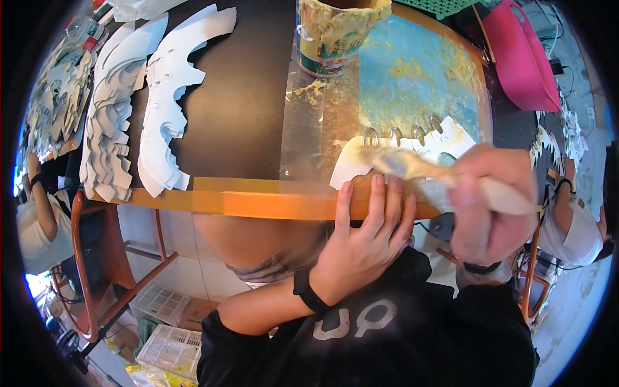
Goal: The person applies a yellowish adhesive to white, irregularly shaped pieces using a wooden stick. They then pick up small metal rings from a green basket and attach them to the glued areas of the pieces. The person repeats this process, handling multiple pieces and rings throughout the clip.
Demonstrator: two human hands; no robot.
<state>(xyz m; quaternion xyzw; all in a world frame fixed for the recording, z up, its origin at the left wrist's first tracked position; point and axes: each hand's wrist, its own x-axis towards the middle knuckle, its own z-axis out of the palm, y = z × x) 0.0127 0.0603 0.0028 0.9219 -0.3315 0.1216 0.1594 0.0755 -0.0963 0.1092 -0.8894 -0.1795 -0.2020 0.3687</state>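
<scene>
A brush (412,164), its bristles smeared with yellowish paste and blurred by motion, is gripped in my right hand (493,200). It passes over a white cut piece (351,158) with a jagged far edge, lying at the table's near edge. Several metal loops (419,133) stand along that piece's far side. My left hand (371,226) rests with outstretched fingers on a brown flat part (361,184) at the near edge of the white piece. What lies under the brush and my right hand is partly hidden.
A paste-crusted bucket (329,35) stands at the back on a smeared blue sheet (419,77). Toothed white pieces (164,97) lie beside a stack of similar ones (113,109) at left. A pink basket (522,58) is at right. People work on both sides.
</scene>
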